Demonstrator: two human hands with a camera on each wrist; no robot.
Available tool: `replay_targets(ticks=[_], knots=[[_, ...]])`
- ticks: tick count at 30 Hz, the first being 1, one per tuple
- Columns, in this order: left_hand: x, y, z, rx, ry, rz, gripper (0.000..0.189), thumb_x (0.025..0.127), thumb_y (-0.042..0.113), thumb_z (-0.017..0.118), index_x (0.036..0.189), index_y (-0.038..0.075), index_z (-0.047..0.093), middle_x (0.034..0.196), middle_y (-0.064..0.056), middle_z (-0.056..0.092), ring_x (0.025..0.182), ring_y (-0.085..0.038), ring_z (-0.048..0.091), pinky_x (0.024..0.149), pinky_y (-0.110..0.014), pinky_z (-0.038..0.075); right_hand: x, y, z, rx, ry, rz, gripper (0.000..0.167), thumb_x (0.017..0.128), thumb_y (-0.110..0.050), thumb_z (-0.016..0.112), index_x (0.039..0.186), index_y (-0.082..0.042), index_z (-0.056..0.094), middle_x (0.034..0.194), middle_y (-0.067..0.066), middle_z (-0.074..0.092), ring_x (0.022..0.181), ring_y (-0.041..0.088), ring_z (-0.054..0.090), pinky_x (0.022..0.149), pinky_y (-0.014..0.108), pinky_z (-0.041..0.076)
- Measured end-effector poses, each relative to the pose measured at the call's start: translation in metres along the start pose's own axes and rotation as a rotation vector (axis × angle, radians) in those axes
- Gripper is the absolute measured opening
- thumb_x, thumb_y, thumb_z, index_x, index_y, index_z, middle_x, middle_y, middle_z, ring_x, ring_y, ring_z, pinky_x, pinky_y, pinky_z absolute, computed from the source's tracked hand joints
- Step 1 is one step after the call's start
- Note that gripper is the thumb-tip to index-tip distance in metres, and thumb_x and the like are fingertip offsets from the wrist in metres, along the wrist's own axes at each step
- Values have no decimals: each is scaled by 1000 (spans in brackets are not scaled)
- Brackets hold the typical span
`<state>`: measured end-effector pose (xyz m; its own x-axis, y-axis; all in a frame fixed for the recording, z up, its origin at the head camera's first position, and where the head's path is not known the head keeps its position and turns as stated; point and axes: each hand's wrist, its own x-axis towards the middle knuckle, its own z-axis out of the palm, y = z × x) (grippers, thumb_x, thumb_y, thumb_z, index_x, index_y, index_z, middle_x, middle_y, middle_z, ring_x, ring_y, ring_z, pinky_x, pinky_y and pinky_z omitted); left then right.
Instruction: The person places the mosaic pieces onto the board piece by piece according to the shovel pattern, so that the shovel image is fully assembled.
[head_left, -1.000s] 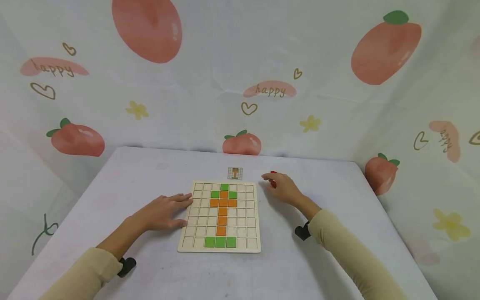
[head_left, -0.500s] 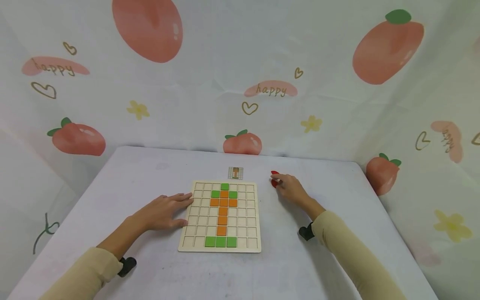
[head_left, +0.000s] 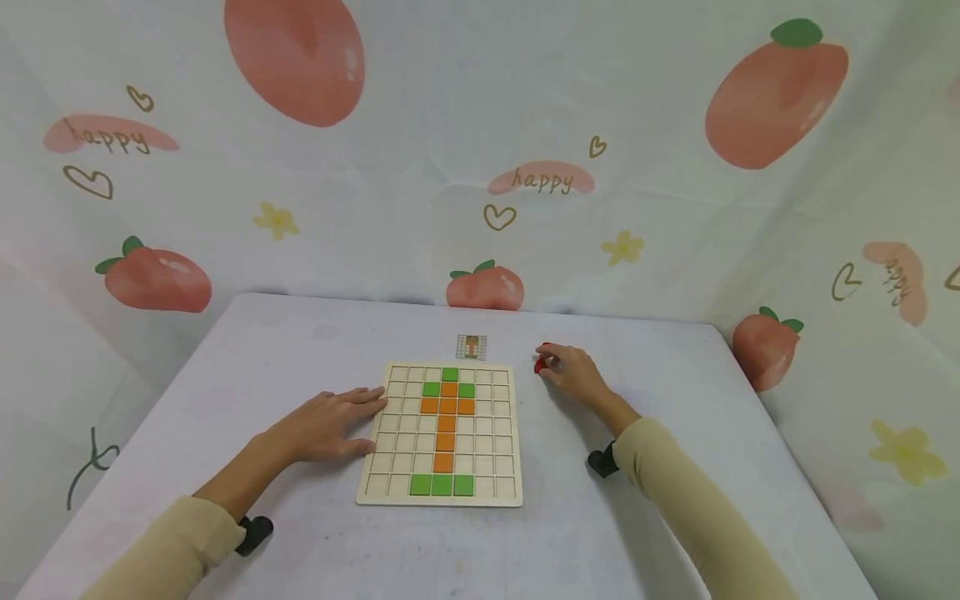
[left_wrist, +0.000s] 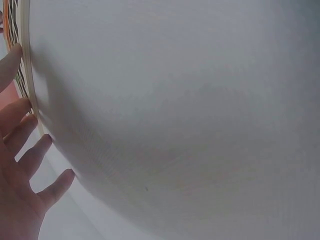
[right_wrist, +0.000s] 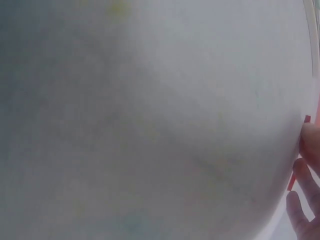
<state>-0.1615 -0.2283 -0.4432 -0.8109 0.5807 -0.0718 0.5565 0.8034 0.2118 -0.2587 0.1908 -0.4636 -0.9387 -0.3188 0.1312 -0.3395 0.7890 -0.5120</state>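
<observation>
My left hand (head_left: 322, 423) lies with spread, nearly straight fingers at the left edge of a pale wooden grid board (head_left: 491, 467). In the left wrist view its fingertips reach that board's rim (left_wrist: 26, 50). Square green tiles (head_left: 441, 484) and orange tiles (head_left: 445, 442) stand in the board's cells, forming a column with a crosspiece and a green base row. Right of the board's far corner, my right hand (head_left: 576, 373) has bent fingers and thumb about a flat red piece (head_left: 539, 367). Fingers partly cover it; in the right wrist view it shows as a thin red strip (right_wrist: 291, 182).
A small card (head_left: 471, 347) with a printed grid picture lies just beyond the board. The white-covered table (head_left: 337, 550) ends at a hanging cloth (head_left: 390, 217) printed with fruit, hearts and flowers. Black wrist cameras sit at both cuffs.
My right hand first draws back to the right, showing more of the red piece, then moves slightly left, and the red piece shifts left with it. The left hand and board stay put.
</observation>
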Motion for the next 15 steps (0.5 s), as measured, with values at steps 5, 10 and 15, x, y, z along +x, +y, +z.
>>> replay_targets(ticks=[5,10,15], knots=[[0,-1,1,3,3,4,66,89,43,69,142,7,55,151,-11,48,136,-35,46,96,-58,45,2,-2,3,-12,24,-24,33,87,-4,76,118,0,68,106,12,73,95,26,66,88,44,53],[0,-1,1,5,4,7,66,89,43,69,143,7,55,151,-11,48,136,-35,47,96,-58,46,4,-5,6,-8,35,-40,30,86,-5,76,115,0,69,104,12,73,94,26,66,88,44,53],[0,-2,3,5,4,4,67,89,44,69,143,7,55,151,-11,48,136,-34,47,96,-58,46,8,-13,9,-11,34,-46,31,87,-7,77,115,0,69,104,11,73,94,25,66,88,43,53]])
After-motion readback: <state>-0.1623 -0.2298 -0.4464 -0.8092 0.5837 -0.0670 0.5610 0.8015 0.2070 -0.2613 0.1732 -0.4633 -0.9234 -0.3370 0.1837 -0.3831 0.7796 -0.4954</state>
